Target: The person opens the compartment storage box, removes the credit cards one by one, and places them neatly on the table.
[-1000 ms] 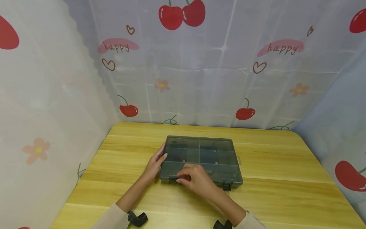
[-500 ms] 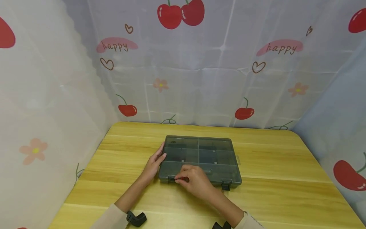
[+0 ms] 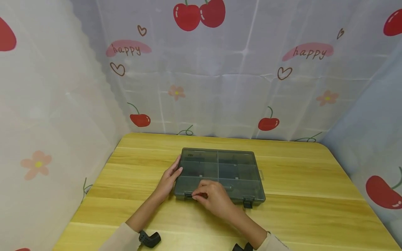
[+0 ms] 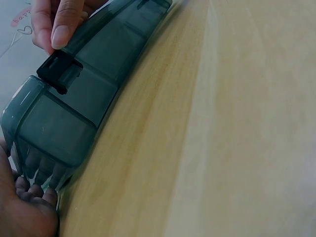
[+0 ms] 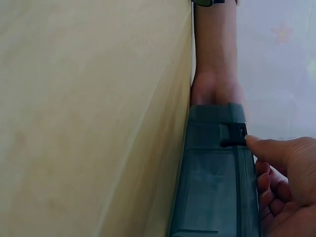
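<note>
A dark, see-through plastic compartment box [image 3: 242, 183] lies on the table with its lid down. My left hand [image 3: 167, 182] grips its left side, thumb on the top edge; in the left wrist view the fingers show along the end wall. At the front edge, my right hand [image 3: 215, 198] pinches the black left latch [image 4: 60, 70] between thumb and finger, the other fingers curled over the lid. The thumb [image 5: 261, 144] touches the latch's top edge in the right wrist view. The right latch [image 3: 248, 203] sticks out from the box's front.
The wooden table [image 3: 301, 209] extends around the box. White curtains with cherries and flowers [image 3: 204, 87] hang behind and at both sides. Black wrist-worn devices [image 3: 150, 239] show near both sleeves.
My right hand has shifted very slightly left along the latch, while the view has drifted a little. The box and my left hand look otherwise unchanged.
</note>
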A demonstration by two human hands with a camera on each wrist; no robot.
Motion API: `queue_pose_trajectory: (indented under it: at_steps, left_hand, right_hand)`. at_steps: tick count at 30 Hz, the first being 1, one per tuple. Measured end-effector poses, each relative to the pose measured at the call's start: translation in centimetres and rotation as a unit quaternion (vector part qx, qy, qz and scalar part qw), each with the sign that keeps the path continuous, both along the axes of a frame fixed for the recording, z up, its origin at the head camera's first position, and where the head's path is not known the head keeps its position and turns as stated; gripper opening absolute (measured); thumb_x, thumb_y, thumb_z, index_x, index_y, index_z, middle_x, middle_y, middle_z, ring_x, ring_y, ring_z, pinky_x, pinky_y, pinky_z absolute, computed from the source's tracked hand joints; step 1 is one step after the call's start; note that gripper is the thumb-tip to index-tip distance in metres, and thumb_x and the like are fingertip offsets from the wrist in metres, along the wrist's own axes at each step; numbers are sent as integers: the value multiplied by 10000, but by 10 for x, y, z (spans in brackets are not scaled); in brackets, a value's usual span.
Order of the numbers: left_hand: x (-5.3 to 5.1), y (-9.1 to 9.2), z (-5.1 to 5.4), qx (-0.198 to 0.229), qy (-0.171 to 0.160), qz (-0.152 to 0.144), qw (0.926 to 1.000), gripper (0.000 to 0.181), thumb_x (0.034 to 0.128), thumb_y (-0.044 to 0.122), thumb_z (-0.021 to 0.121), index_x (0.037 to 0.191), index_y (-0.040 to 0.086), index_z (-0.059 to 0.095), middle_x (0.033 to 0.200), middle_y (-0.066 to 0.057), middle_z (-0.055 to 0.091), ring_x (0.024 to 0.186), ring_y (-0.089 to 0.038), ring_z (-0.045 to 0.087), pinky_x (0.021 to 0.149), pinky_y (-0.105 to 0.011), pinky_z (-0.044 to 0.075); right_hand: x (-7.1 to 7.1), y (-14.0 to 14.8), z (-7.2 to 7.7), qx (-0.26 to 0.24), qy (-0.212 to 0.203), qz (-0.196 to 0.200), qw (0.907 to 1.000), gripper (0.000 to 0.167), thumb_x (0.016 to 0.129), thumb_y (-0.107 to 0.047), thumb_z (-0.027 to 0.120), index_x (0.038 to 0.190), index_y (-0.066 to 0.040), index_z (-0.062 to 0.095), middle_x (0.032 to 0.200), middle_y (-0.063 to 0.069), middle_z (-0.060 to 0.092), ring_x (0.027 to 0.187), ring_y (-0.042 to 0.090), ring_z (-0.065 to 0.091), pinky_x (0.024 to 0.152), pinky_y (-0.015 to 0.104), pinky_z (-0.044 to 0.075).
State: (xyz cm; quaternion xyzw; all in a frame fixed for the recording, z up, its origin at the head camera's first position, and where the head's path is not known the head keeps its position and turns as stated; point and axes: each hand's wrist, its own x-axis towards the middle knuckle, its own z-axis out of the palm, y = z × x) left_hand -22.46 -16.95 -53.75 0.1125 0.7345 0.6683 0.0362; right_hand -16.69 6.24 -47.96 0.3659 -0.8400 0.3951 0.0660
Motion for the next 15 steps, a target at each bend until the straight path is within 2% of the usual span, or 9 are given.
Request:
queue_pose_trajectory:
  at_steps: [15]
  left_hand:
    - [-1,0,-1,49,54,-29,10000,616,1090,354,473,1633,216,216,1690,17,134,1551,-193,91,1247,-487,150]
  right_hand:
    - [0,-1,-2,-84,9,-24,10000,59,840,-67,822,886,-104,815,800,-65,639,659,-28,546,572,148,494]
